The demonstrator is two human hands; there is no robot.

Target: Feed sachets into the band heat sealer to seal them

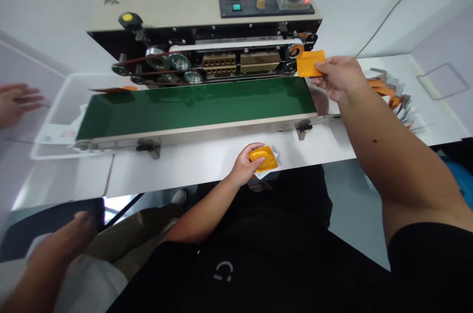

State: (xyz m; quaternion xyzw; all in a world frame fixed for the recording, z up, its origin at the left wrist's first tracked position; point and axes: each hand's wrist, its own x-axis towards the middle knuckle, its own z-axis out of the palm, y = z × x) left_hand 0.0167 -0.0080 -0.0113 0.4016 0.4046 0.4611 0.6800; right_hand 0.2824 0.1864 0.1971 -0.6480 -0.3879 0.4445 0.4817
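Note:
Between the thumb and fingers of my right hand (338,76) is an orange packet (309,63), its left edge at the feed end of a band sealing machine (207,32). Below it runs the machine's green conveyor belt (199,106). My left hand (248,164) is closed around another orange packet (264,157) in front of the table's edge, close to my body. White corners of something flat stick out from under that packet. How many pieces are in the left hand I cannot tell.
A heap of orange and silver packets (397,101) lies right of the machine. On the left stands a white plastic bin (48,150). A co-worker's hands (18,101) are at the far left. The control panel (244,3) has buttons and a knob.

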